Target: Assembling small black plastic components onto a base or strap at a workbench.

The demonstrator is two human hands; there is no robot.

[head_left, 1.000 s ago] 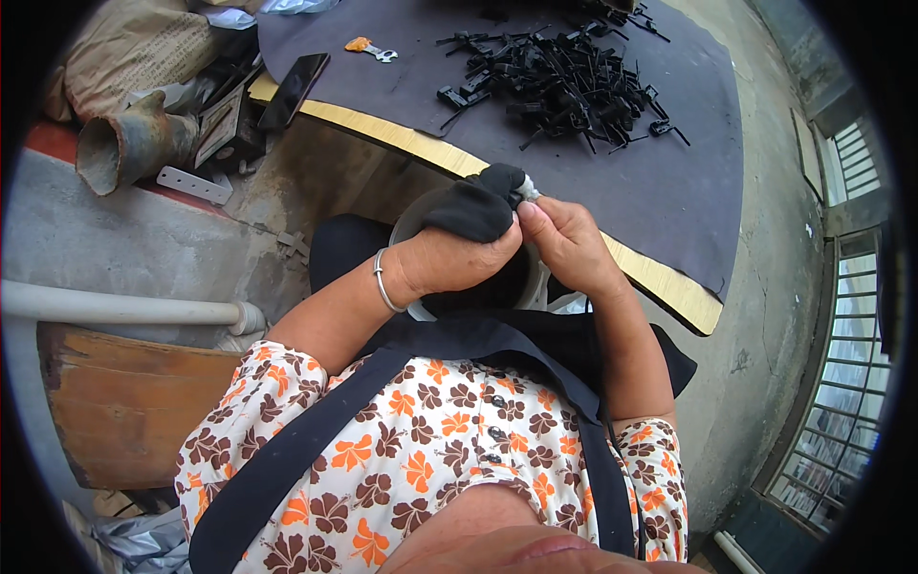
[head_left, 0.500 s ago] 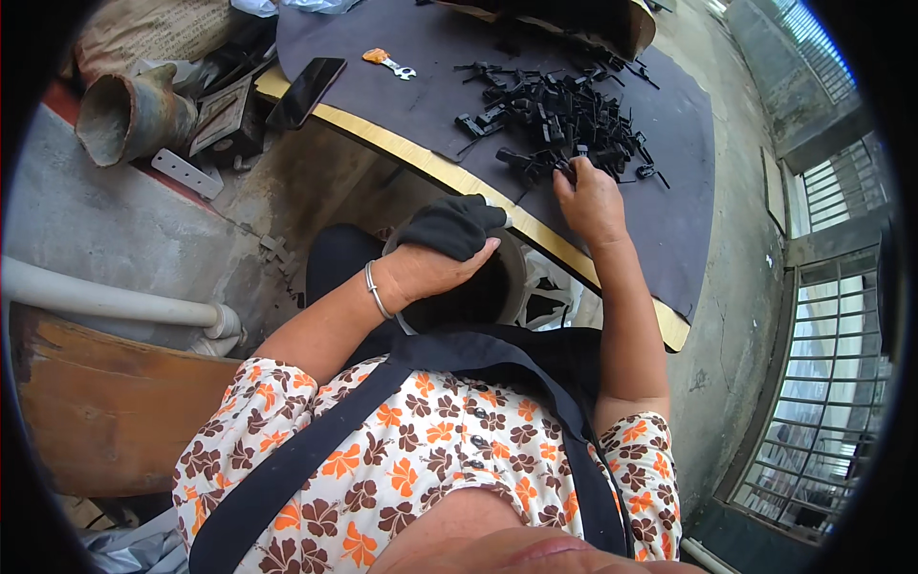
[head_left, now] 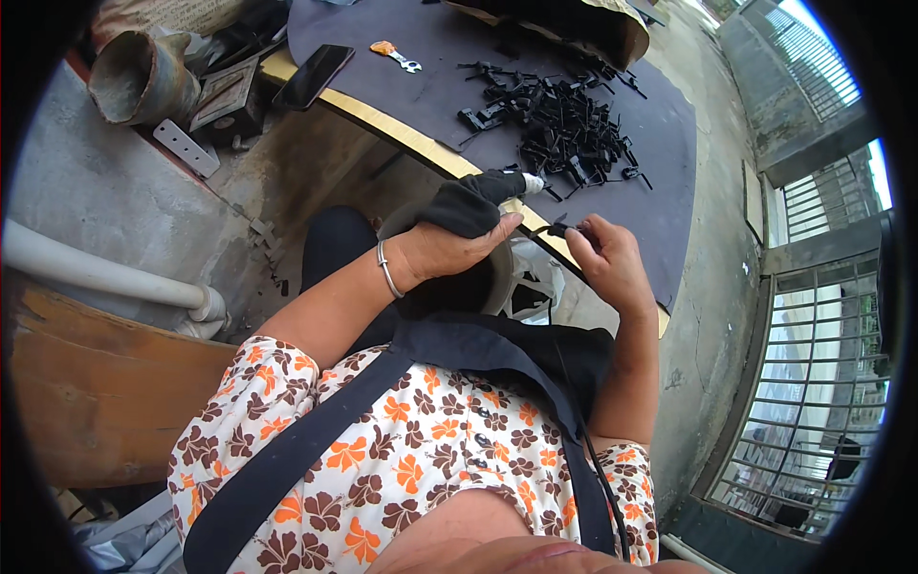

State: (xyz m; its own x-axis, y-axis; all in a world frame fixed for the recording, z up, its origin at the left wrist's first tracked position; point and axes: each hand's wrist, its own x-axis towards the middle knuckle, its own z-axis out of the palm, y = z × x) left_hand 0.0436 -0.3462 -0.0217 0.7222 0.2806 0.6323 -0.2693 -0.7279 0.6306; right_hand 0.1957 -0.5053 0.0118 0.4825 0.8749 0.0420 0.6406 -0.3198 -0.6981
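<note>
My left hand [head_left: 454,239] is at the table's front edge, its fingers under a black glove or cloth [head_left: 469,206] with a white wrapped tip [head_left: 533,184]. Its bare thumb stretches out apart from the covered fingers, and I see nothing held there. Closed in a pinch, my right hand [head_left: 612,258] grips a small black plastic part [head_left: 558,230] that points toward my left thumb. Most of that part is hidden by the fingers. Beyond both hands lies a tangled pile of black plastic parts [head_left: 574,124] on the dark-covered table [head_left: 402,100].
A phone [head_left: 314,77] and an orange-handled wrench-shaped tool [head_left: 395,55] lie on the table. A bucket [head_left: 499,277] stands below its edge, beside a white plastic bag [head_left: 535,273]. At left are a rusty pipe elbow [head_left: 143,81] and a white pipe [head_left: 105,273].
My right hand has drawn back from the pile toward me, bringing a black plastic part with it. My left hand has shifted right and slightly up, so the hands are closer together.
</note>
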